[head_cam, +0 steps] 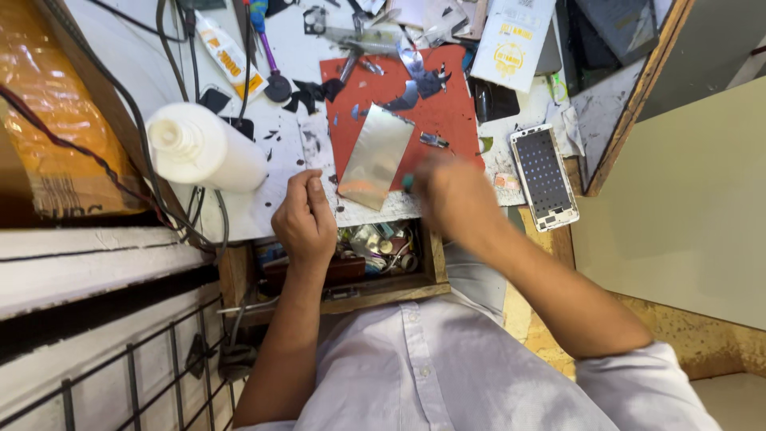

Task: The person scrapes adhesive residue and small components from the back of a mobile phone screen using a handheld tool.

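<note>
Left hand rests curled just left of a shiny metal plate lying half on the red mat. Blurry right hand sits at the plate's lower right, pinching something teal. White phone frame lies further right.

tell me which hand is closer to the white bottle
Left. The left hand rests just beside the white bottle; the right hand is farther off, past the metal panel.
</note>
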